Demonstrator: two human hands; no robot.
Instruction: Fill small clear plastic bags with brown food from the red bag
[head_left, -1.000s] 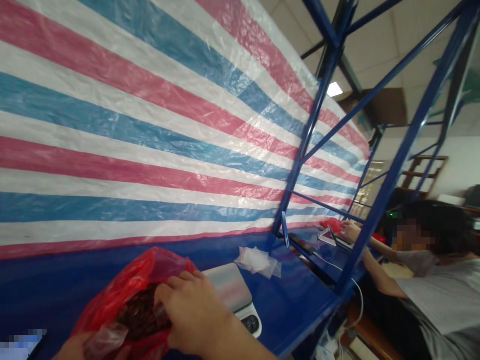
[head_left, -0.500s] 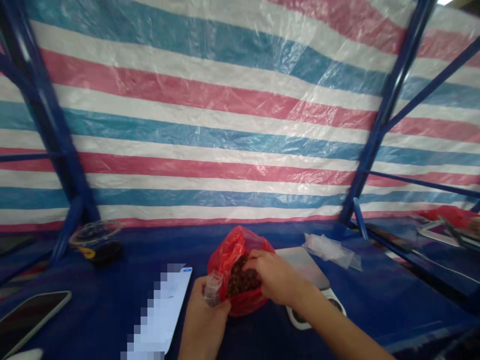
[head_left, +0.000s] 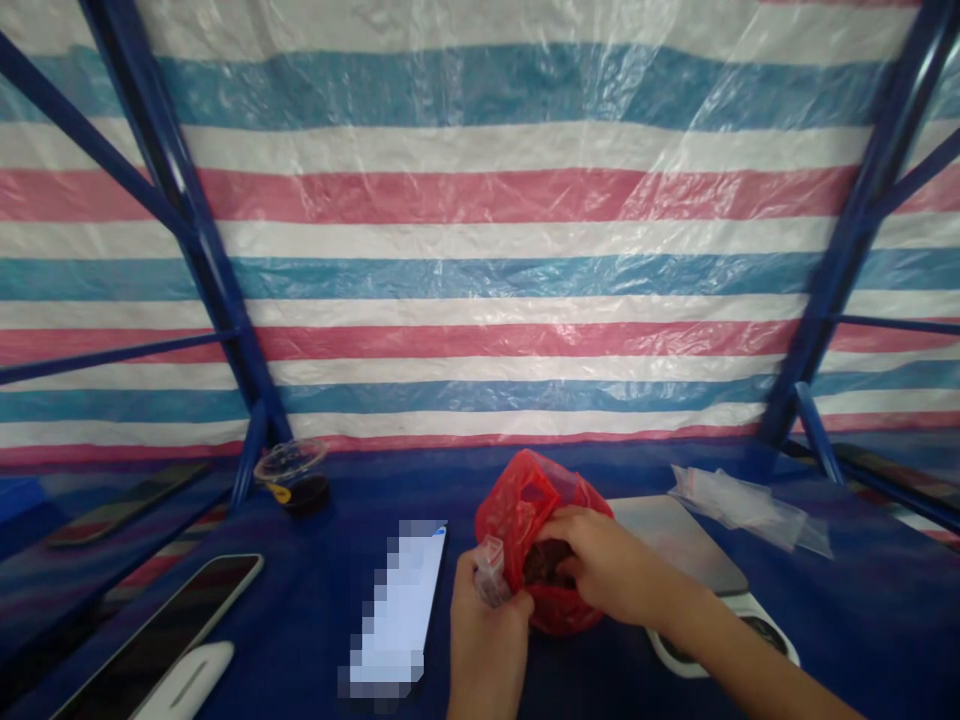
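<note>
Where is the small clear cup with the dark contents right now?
In the head view, the clear cup stands on the blue table at the left rear, beside the foot of the blue frame post, well left of the red bag.

A red bag (head_left: 540, 520) of thin crinkled plastic stands on the bench just left of the scale (head_left: 690, 550), its mouth open upward and dark brown pieces (head_left: 544, 565) showing inside. A small clear bag (head_left: 489, 572) is pressed against the red bag's left side, upright and crumpled.
</note>
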